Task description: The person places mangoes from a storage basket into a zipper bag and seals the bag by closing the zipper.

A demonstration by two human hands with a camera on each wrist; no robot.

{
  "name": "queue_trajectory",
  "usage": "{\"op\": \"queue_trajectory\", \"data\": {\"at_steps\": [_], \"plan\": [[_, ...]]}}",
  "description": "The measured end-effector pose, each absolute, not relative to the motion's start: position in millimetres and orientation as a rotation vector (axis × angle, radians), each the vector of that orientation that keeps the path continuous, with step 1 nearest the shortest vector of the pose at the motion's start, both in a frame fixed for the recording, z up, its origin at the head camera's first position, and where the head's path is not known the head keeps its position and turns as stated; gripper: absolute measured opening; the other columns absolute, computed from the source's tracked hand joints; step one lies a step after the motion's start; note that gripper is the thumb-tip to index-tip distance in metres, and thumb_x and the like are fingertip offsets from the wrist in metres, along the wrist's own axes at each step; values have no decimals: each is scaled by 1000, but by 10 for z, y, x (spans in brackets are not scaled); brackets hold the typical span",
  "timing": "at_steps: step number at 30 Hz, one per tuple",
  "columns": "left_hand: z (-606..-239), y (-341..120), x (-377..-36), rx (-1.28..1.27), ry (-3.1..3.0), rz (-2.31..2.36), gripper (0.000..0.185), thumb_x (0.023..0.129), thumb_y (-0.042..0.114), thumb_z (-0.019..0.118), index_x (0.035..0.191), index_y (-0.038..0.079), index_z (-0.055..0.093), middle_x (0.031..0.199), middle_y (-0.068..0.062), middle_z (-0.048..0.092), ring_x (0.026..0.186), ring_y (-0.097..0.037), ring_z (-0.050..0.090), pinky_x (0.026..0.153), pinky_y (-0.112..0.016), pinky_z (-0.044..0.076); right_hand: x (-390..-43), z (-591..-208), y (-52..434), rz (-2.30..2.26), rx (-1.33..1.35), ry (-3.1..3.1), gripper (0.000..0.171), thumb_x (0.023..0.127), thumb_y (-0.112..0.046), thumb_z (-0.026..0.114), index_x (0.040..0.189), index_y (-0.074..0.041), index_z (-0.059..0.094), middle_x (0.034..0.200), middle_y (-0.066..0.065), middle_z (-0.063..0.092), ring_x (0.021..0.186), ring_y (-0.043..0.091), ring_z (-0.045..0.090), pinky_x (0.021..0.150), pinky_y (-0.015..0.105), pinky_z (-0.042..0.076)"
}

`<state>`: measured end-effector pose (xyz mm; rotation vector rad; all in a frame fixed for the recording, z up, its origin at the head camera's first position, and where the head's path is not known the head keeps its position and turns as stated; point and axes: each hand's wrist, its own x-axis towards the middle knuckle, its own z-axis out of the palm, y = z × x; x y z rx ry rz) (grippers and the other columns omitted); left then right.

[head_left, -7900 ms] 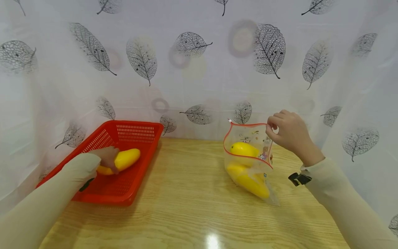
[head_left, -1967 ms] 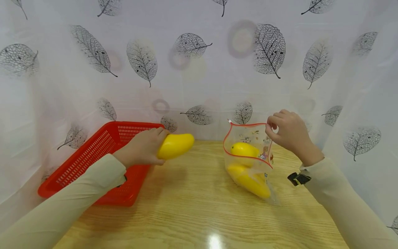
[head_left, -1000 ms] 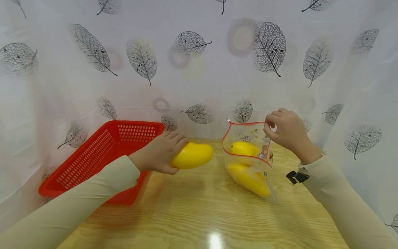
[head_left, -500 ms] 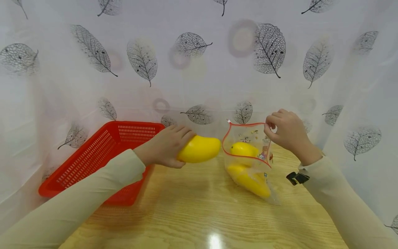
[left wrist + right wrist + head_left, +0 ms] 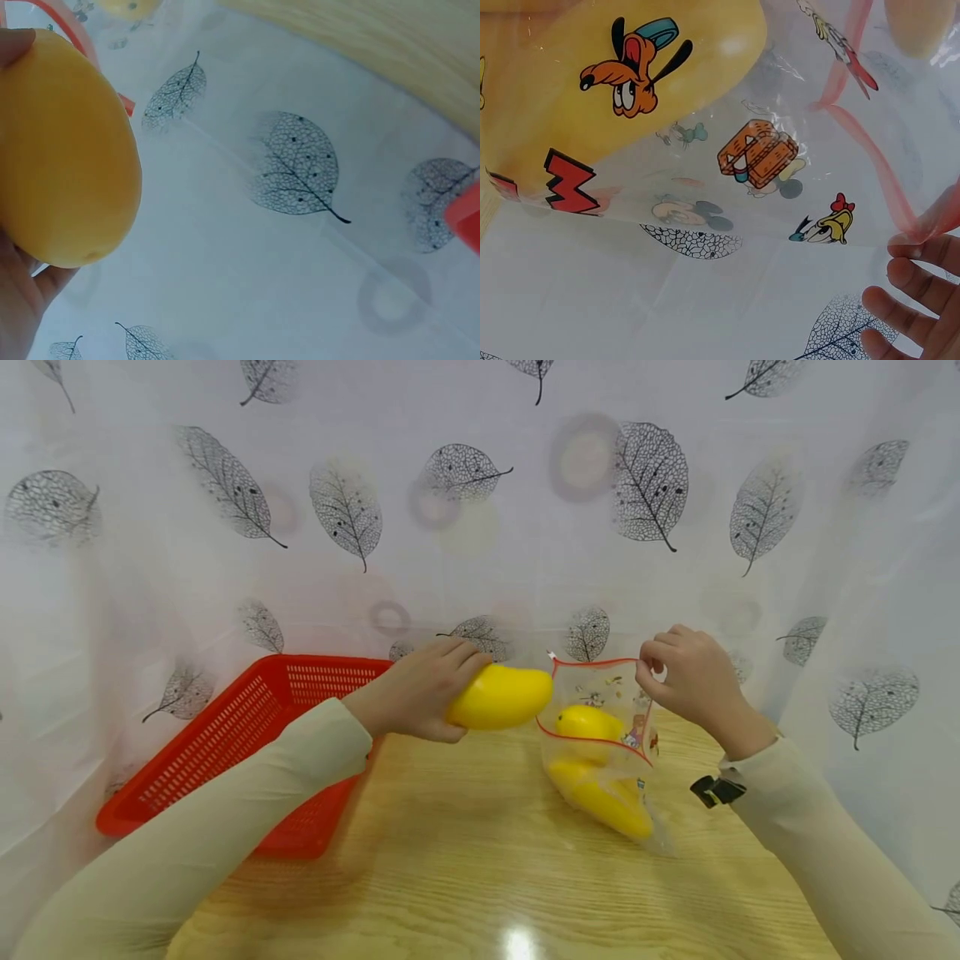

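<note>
My left hand (image 5: 420, 697) grips a yellow mango (image 5: 501, 697), held in the air with its tip at the left edge of the bag's mouth. In the left wrist view the mango (image 5: 64, 150) fills the left side, held against my palm. My right hand (image 5: 686, 681) pinches the right top edge of a clear zip bag (image 5: 603, 743) with a red rim and cartoon prints, and holds it open and upright on the wooden table (image 5: 480, 860). Two yellow mangoes (image 5: 592, 722) lie inside it; the right wrist view shows one mango (image 5: 622, 75) through the printed plastic.
An empty red plastic basket (image 5: 247, 752) sits at the left of the table, under my left forearm. A white curtain with grey leaf prints (image 5: 480, 510) hangs close behind and on both sides.
My left hand has carried the mango rightward from over the basket to the bag's mouth. The right hand and the bag have stayed put.
</note>
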<state>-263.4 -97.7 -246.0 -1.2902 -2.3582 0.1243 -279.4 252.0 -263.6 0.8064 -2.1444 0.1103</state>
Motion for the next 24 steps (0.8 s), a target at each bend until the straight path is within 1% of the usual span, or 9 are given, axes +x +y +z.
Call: {"op": "queue_trajectory", "data": {"at_steps": [3, 7, 10, 16, 24], "plan": [[-2421, -900, -2664, -1296, -2374, 129, 69, 67, 36, 67, 125, 4, 49, 120, -10, 56, 109, -25, 50, 94, -38, 47, -2794, -2636, 2522, 110, 807, -2147, 17, 78, -8, 54, 61, -10, 53, 53, 2, 48, 58, 19, 40, 56, 31, 31], [-2369, -800, -2696, -1321, -2385, 145, 71, 68, 35, 67, 128, 4, 47, 122, -11, 54, 110, -26, 49, 96, -38, 46, -2792, -2637, 2525, 112, 808, -2145, 17, 78, -8, 54, 61, -10, 53, 53, 2, 48, 58, 18, 40, 56, 31, 31], [-2345, -735, -2715, -1345, -2389, 175, 72, 68, 35, 67, 130, 4, 46, 124, -10, 54, 111, -26, 49, 100, -38, 44, -2789, -2638, 2525, 111, 805, -2144, 17, 78, -8, 54, 61, -10, 52, 53, 1, 47, 58, 18, 40, 56, 31, 31], [-2317, -611, -2748, -1370, -2414, 246, 75, 70, 37, 67, 134, 5, 43, 130, -10, 51, 120, -26, 46, 107, -39, 38, -2787, -2636, 2522, 108, 801, -2146, 17, 78, -8, 54, 61, -10, 53, 53, 1, 48, 58, 19, 40, 56, 31, 31], [-2287, -429, -2782, -1423, -2414, 288, 77, 72, 37, 66, 137, 5, 41, 130, -9, 51, 120, -25, 45, 108, -38, 35, -2794, -2630, 2518, 106, 811, -2133, 17, 78, -8, 55, 61, -10, 53, 53, 1, 48, 58, 18, 39, 55, 30, 30]]}}
